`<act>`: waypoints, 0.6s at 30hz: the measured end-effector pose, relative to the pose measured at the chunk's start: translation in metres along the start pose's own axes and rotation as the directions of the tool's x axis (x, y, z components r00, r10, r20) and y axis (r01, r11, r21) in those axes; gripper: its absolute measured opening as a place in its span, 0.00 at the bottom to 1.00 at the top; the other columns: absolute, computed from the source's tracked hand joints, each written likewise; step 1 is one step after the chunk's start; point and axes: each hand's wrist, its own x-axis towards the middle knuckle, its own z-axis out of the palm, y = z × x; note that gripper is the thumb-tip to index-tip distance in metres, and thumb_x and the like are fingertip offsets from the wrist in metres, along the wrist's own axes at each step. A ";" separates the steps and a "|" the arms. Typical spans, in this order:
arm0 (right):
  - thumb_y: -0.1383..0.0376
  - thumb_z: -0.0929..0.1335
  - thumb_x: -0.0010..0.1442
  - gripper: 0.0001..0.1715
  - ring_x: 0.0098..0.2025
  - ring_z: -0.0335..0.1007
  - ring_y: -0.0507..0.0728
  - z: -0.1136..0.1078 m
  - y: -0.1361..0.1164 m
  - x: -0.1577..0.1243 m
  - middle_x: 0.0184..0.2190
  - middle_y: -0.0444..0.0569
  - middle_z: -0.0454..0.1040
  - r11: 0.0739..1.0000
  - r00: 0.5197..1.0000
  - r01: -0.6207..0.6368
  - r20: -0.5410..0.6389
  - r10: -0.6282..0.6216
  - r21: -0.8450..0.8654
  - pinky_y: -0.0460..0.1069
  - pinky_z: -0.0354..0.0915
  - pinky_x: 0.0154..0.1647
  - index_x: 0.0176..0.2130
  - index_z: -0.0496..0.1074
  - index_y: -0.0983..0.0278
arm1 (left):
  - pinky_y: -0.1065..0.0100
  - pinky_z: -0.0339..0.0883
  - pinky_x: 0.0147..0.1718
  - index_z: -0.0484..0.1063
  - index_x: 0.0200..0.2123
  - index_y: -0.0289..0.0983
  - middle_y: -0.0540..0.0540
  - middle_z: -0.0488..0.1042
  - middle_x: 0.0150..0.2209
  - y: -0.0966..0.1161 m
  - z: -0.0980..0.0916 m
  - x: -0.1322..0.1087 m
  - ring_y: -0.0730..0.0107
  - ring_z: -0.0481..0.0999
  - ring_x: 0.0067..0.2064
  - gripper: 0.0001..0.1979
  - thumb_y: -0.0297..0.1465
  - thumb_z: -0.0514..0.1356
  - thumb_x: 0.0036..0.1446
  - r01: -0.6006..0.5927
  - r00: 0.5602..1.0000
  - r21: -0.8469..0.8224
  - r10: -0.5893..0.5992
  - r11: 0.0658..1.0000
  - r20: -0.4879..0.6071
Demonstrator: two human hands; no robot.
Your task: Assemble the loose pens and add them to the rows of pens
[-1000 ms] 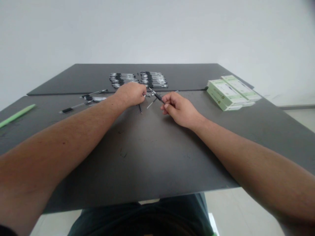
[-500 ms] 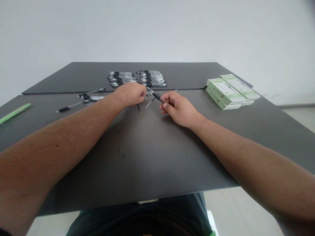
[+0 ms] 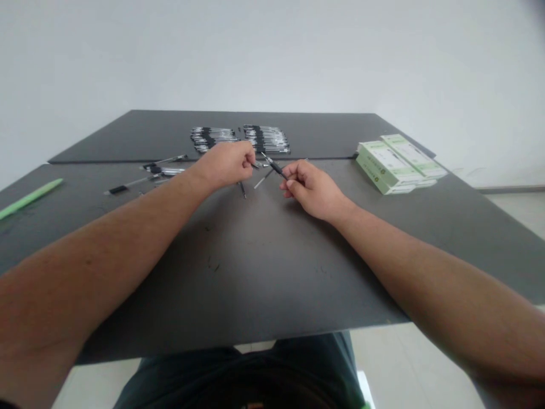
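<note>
My right hand (image 3: 313, 187) is closed around the rear of a black-gripped pen (image 3: 276, 166), whose bare tip slants up and left. My left hand (image 3: 230, 163) is pinched shut just left of that tip, apart from it. A small dark bit shows at its fingertips, too small to name. Below the left hand a dark pen part (image 3: 242, 190) sticks out, its upper end hidden. A thin clear tube (image 3: 263, 180) lies on the table between the hands.
Two rows of pens, a left row (image 3: 213, 138) and a right row (image 3: 267, 139), lie at the back of the grey table (image 3: 264, 284). Several loose pens (image 3: 168, 171) and a green stick-like object (image 3: 32, 197) are left. Green-and-white boxes (image 3: 389, 167) stand right.
The pen tip, earlier close by the left fingers, now stands visibly apart from them. The hands have drawn slightly away from each other. The whole view has shifted a little.
</note>
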 end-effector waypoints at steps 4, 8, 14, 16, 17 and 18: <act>0.66 0.67 0.66 0.11 0.41 0.82 0.60 -0.001 -0.002 -0.001 0.43 0.48 0.87 0.997 0.999 0.034 -0.001 -0.034 -0.067 0.57 0.76 0.48 0.49 0.72 0.57 | 0.62 0.77 0.44 0.80 0.44 0.39 0.45 0.86 0.39 0.009 -0.027 -0.046 0.59 0.84 0.40 0.09 0.32 0.65 0.60 0.043 0.994 -0.182 -0.060 0.982 -0.088; 0.67 0.68 0.63 0.11 0.42 0.81 0.61 -0.003 -0.010 -0.004 0.42 0.48 0.87 0.982 0.996 0.082 0.035 -0.077 -0.170 0.57 0.74 0.50 0.47 0.75 0.57 | 0.63 0.75 0.37 0.76 0.39 0.41 0.48 0.83 0.34 0.021 -0.043 -0.090 0.64 0.81 0.34 0.07 0.34 0.67 0.57 0.084 0.978 -0.362 -0.146 0.928 -0.148; 0.65 0.69 0.65 0.10 0.42 0.80 0.63 -0.004 -0.017 -0.010 0.41 0.49 0.86 0.944 0.989 0.149 0.070 -0.134 -0.295 0.56 0.70 0.45 0.46 0.77 0.58 | 0.64 0.76 0.38 0.74 0.39 0.41 0.47 0.83 0.36 0.028 -0.035 -0.107 0.64 0.82 0.36 0.05 0.34 0.65 0.59 0.079 0.959 -0.393 -0.177 0.916 -0.220; 0.65 0.69 0.65 0.10 0.41 0.80 0.63 -0.003 -0.019 -0.012 0.41 0.49 0.86 0.928 0.984 0.179 0.082 -0.161 -0.327 0.55 0.69 0.45 0.46 0.78 0.58 | 0.63 0.77 0.41 0.74 0.40 0.41 0.47 0.84 0.37 0.025 -0.032 -0.107 0.63 0.82 0.37 0.05 0.33 0.65 0.61 0.050 0.968 -0.350 -0.132 0.935 -0.214; 0.66 0.69 0.65 0.11 0.41 0.80 0.63 -0.004 -0.019 -0.012 0.41 0.49 0.86 0.919 0.980 0.196 0.091 -0.175 -0.342 0.55 0.69 0.45 0.46 0.79 0.58 | 0.62 0.78 0.42 0.75 0.40 0.41 0.47 0.84 0.38 0.024 -0.031 -0.107 0.62 0.83 0.38 0.04 0.32 0.64 0.61 0.031 0.973 -0.323 -0.103 0.946 -0.207; 0.66 0.68 0.65 0.11 0.42 0.80 0.63 -0.004 -0.020 -0.012 0.41 0.49 0.86 0.910 0.977 0.212 0.101 -0.188 -0.356 0.55 0.69 0.45 0.45 0.80 0.58 | 0.61 0.78 0.43 0.75 0.39 0.41 0.46 0.83 0.38 0.023 -0.031 -0.108 0.62 0.83 0.38 0.04 0.31 0.64 0.61 0.010 0.977 -0.291 -0.071 0.957 -0.201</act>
